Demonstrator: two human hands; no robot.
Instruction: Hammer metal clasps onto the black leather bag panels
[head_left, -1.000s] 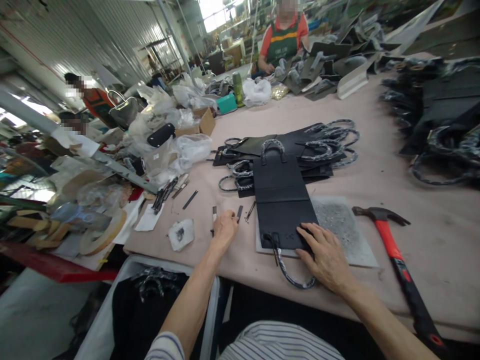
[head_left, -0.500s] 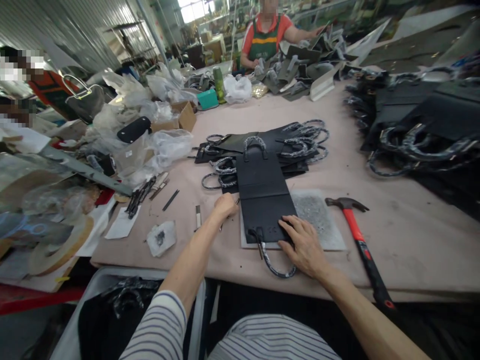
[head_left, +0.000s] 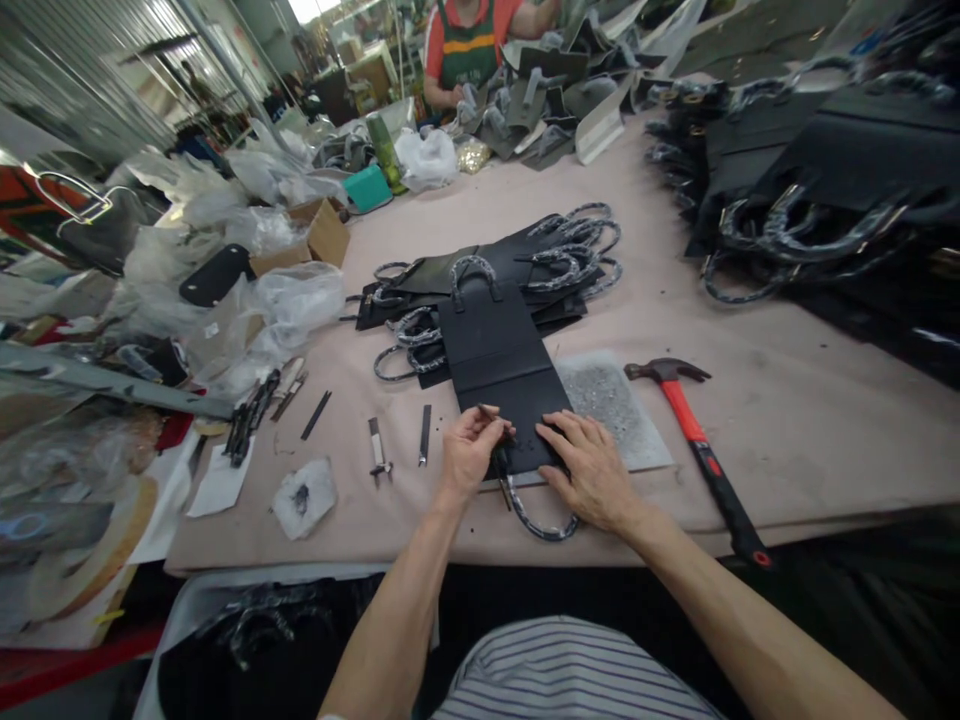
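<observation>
A black leather bag panel [head_left: 499, 345] lies lengthwise before me, with a plastic-wrapped handle at each end. Its near end rests on a pale, speckled board [head_left: 611, 400]. My left hand [head_left: 471, 450] is closed in a pinch round a slim dark metal tool [head_left: 489, 411], held over the panel's lower left part; the tool's working end is hard to make out. Flat on the panel's lower right edge, fingers spread, lies my right hand [head_left: 589, 465]. The near wrapped handle [head_left: 544, 530] loops off the panel toward the table's front edge.
A claw hammer [head_left: 694, 445] with a red and black grip lies at the right. Small metal tools [head_left: 376, 450] lie at the left. Stacked black panels [head_left: 495, 240] sit behind, with a bigger pile [head_left: 847, 170] to the right. A co-worker [head_left: 472, 50] stands across the table.
My left hand has moved right, from the table beside the panel to above its lower left part, now holding the slim tool. My right hand stays on the panel. The camera view has shifted.
</observation>
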